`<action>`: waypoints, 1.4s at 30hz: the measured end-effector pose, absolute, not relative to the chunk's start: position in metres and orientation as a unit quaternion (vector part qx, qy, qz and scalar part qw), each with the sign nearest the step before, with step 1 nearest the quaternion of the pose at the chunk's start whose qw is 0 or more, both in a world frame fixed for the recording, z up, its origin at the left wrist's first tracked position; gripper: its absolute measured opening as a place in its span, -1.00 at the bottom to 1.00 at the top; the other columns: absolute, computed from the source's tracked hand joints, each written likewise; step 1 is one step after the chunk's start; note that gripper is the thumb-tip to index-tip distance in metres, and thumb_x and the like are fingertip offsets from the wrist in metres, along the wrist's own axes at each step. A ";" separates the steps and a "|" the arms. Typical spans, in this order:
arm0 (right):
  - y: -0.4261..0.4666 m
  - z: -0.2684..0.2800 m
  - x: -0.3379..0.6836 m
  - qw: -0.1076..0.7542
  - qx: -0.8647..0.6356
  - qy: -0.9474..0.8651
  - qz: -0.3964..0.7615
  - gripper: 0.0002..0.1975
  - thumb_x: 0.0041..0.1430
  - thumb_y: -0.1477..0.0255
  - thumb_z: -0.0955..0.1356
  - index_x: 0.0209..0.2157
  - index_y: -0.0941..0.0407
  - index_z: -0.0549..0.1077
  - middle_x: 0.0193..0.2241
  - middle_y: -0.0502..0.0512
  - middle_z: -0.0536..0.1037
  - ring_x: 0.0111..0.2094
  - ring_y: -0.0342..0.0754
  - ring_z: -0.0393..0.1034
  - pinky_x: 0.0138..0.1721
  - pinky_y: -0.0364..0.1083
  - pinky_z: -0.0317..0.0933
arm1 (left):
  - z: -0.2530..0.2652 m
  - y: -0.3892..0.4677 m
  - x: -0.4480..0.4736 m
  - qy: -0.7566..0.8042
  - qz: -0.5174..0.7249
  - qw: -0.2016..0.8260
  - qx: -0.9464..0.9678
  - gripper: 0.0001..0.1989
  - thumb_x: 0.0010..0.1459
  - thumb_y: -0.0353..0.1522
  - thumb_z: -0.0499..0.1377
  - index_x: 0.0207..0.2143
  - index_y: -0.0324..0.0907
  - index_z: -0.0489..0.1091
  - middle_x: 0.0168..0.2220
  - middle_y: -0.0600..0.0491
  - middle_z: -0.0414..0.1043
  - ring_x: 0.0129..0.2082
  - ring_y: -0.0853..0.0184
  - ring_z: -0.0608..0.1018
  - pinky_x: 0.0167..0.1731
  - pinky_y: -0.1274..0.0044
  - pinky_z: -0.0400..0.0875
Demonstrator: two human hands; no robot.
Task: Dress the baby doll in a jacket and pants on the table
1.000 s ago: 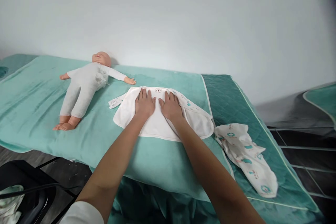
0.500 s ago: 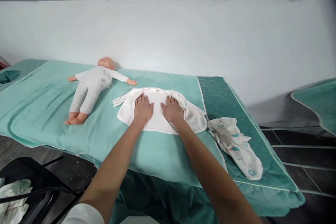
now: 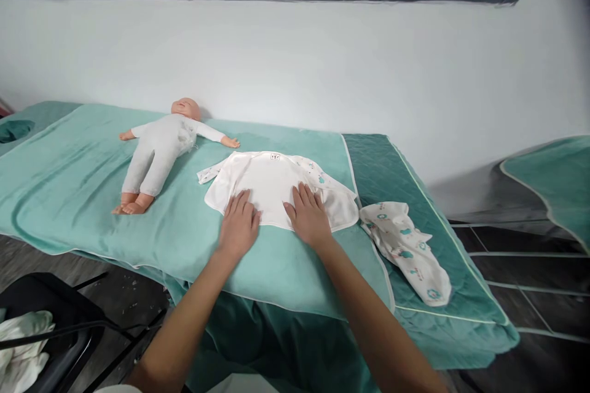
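Note:
A small white baby top (image 3: 271, 181) lies spread out on the green blanket (image 3: 286, 270), its neck label toward the wall and its patterned sleeves out to the sides. My left hand (image 3: 239, 224) rests flat near the garment's lower left edge, fingers stretched over the cloth. On the lower right edge my right hand (image 3: 308, 215) lies with its fingers slightly spread. Neither hand grips anything. To the left, a baby doll (image 3: 161, 144) in a white cloth body lies on its back, one arm reaching toward the top.
Patterned baby trousers or a similar folded garment (image 3: 408, 252) lie on the darker green cover at right. A black chair (image 3: 50, 301) with crumpled cloth on it stands at lower left. Behind the bed rises a white wall (image 3: 295, 61); metal bars (image 3: 530, 255) show at right.
Both hands have slid toward me, from the middle of the top down to its near edge. More of the white cloth is uncovered. The view has shifted slightly.

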State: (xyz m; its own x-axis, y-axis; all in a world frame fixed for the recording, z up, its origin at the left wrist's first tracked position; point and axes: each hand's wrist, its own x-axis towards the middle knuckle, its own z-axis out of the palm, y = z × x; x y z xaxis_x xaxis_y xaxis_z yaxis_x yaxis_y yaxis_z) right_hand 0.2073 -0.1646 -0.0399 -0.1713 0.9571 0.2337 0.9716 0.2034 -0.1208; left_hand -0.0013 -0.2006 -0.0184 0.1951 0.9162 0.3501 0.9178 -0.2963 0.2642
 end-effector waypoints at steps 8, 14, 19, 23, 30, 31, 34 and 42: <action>-0.217 -0.043 0.210 0.165 -0.627 -0.761 -0.032 -0.43 0.49 0.24 0.08 0.36 0.25 0.19 0.42 0.24 0.09 0.43 0.13 -0.03 0.38 0.17 -0.08 | -0.032 -0.221 -0.026 -0.726 -0.301 0.056 -0.616 -0.65 0.32 -0.14 0.10 -0.03 -0.21 0.38 -0.03 -0.20 0.45 0.02 0.00 0.45 0.03 0.19 0.33; -0.245 -0.043 0.207 0.201 -0.596 -0.777 -0.038 -0.50 0.48 0.32 0.14 0.34 0.17 0.24 0.41 0.18 0.10 0.43 0.09 -0.03 0.38 0.16 -0.07 | -0.033 -0.220 -0.025 -0.731 -0.267 0.071 -0.623 -0.73 0.32 -0.26 0.11 0.00 -0.16 0.41 -0.22 -0.07 0.52 -0.14 0.07 0.48 -0.06 0.25 0.23; -0.249 -0.043 0.208 0.218 -0.555 -0.802 -0.035 -0.55 0.47 0.40 0.15 0.30 0.15 0.29 0.36 0.13 0.25 0.40 0.07 0.06 0.38 0.18 -0.03 | -0.036 -0.212 -0.034 -0.697 -0.307 0.083 -0.643 -0.75 0.34 -0.43 0.01 -0.06 -0.15 0.44 -0.30 -0.02 0.52 -0.21 0.16 0.50 -0.11 0.33 0.21; -0.249 -0.043 0.209 0.245 -0.541 -0.804 -0.033 -0.60 0.45 0.43 0.18 0.23 0.19 0.36 0.35 0.17 0.26 0.38 0.09 0.11 0.36 0.19 0.03 | -0.039 -0.211 -0.038 -0.698 -0.335 0.082 -0.627 -0.81 0.35 -0.36 0.06 -0.09 -0.18 0.43 -0.32 0.00 0.50 -0.23 0.17 0.50 -0.16 0.37 0.22; -0.241 -0.042 0.197 0.298 -0.482 -0.824 0.012 -0.63 0.41 0.51 0.21 0.17 0.14 0.43 0.21 0.16 0.45 0.26 0.05 0.30 0.33 0.18 0.15 | -0.033 -0.210 -0.030 -0.709 -0.264 0.095 -0.647 -0.83 0.30 -0.24 0.16 -0.30 -0.13 0.42 -0.25 -0.02 0.52 -0.18 0.11 0.47 -0.16 0.32 0.17; -0.239 -0.041 0.195 0.299 -0.474 -0.828 0.025 -0.63 0.41 0.51 0.21 0.18 0.14 0.42 0.21 0.16 0.46 0.25 0.05 0.32 0.32 0.16 0.19 | -0.033 -0.210 -0.030 -0.708 -0.264 0.093 -0.649 -0.84 0.32 -0.27 0.13 -0.31 -0.13 0.41 -0.27 -0.02 0.52 -0.20 0.12 0.47 -0.16 0.32 0.17; -0.238 -0.039 0.191 0.306 -0.453 -0.836 0.058 -0.62 0.40 0.52 0.21 0.17 0.14 0.44 0.21 0.15 0.46 0.25 0.04 0.33 0.27 0.12 0.28 | -0.034 -0.211 -0.032 -0.701 -0.288 0.084 -0.647 -0.83 0.36 -0.30 0.08 -0.27 -0.15 0.42 -0.28 -0.02 0.52 -0.21 0.15 0.48 -0.15 0.33 0.19; -0.237 -0.028 0.194 0.355 -0.431 -0.807 0.194 -0.67 0.42 0.46 0.21 0.08 0.01 0.50 0.13 0.05 0.53 0.16 -0.02 0.43 0.20 0.08 0.37 | -0.039 -0.212 -0.040 -0.710 -0.360 0.024 -0.604 -0.78 0.37 -0.22 0.06 -0.25 -0.14 0.41 -0.29 -0.04 0.52 -0.21 0.13 0.49 -0.16 0.32 0.25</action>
